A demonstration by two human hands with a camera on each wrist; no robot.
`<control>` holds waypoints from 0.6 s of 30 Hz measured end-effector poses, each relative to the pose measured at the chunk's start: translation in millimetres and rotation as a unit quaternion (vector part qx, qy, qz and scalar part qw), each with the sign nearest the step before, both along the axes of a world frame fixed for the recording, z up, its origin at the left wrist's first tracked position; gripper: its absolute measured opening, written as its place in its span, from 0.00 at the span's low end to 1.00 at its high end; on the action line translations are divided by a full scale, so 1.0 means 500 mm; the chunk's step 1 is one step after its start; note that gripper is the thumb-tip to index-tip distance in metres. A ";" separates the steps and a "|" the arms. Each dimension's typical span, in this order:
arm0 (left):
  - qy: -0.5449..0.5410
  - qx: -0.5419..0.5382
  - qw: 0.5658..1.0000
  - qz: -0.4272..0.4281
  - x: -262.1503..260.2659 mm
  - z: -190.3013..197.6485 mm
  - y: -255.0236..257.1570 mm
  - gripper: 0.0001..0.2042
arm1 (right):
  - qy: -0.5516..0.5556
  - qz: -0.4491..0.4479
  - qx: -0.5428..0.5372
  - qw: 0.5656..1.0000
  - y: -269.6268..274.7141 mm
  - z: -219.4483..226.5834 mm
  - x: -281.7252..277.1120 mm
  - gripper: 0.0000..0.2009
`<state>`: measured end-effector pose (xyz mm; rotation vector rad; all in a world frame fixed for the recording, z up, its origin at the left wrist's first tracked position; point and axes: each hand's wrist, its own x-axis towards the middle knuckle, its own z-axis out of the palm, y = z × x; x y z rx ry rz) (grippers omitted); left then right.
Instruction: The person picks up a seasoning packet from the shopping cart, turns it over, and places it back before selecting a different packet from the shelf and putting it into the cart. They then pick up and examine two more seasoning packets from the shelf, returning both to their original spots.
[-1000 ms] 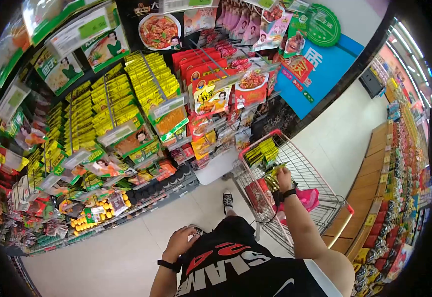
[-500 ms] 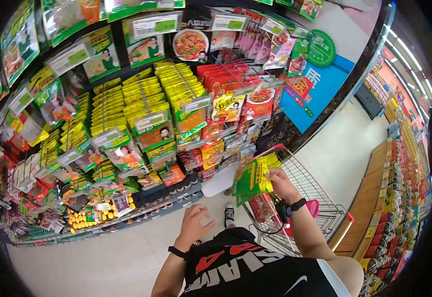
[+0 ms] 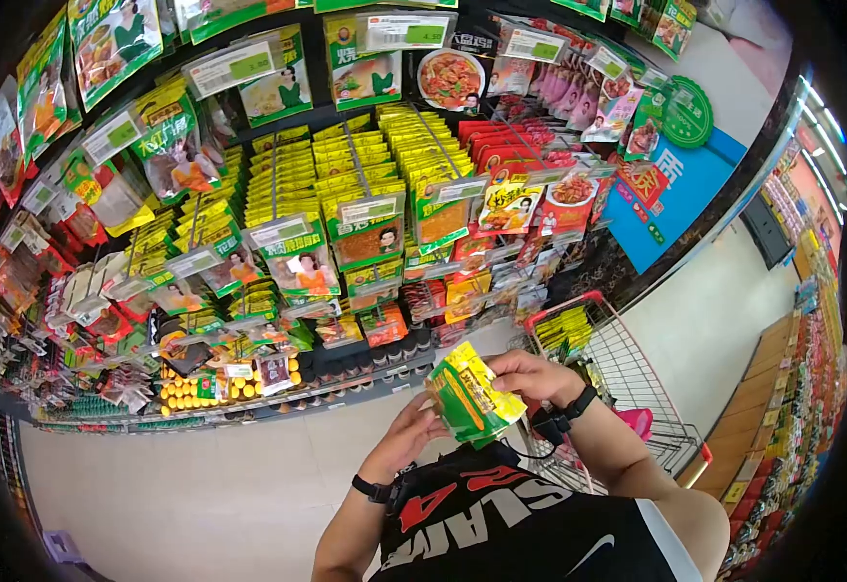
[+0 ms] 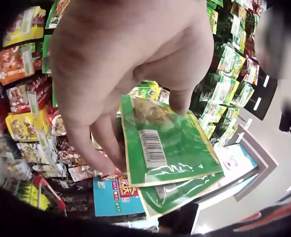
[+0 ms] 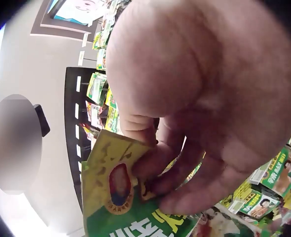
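Observation:
In front of the chest, both hands hold a few flat green-and-yellow seasoning packets [image 3: 477, 396]. My right hand [image 3: 537, 378] pinches them at the upper right corner, thumb against fingers. At their left edge, my left hand [image 3: 409, 434] grips them too. The left wrist view shows two overlapping packets [image 4: 180, 148] with a barcode on the back, thumb on one side and fingers reaching behind. A yellow-topped front with an oval red logo shows on the packet [image 5: 106, 182] in the right wrist view.
A shopping cart [image 3: 617, 335] stands just right of the body, with more yellow packets [image 3: 566, 330] and a pink item [image 3: 637, 420] inside. Ahead, a shelf holds hanging rows of yellow packets [image 3: 351, 160] and red packets [image 3: 501, 145]. Wooden-sided display shelving [image 3: 758, 388] runs along the right.
My right hand has lifted the packets from the cart and brought them left, before the chest. My left hand has come up from the lap to grip them. The head view has shifted left.

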<state>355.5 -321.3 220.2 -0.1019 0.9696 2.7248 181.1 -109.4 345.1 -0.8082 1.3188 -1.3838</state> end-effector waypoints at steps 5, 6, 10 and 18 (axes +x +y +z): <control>0.018 -0.041 0.984 0.175 0.016 -0.010 -0.017 0.31 | 0.106 0.006 -0.016 0.994 -0.027 0.004 -0.001 0.13; 0.017 -0.019 0.981 0.193 0.022 -0.013 -0.022 0.31 | 0.147 0.009 -0.020 0.989 -0.033 0.003 0.001 0.13; 0.023 0.042 0.974 0.223 0.035 0.031 -0.045 0.29 | 0.176 -0.054 0.020 0.983 -0.052 -0.015 0.013 0.09; 0.032 0.005 0.964 0.263 0.056 0.039 -0.046 0.26 | 0.329 -0.142 0.009 0.933 -0.075 -0.003 0.029 0.12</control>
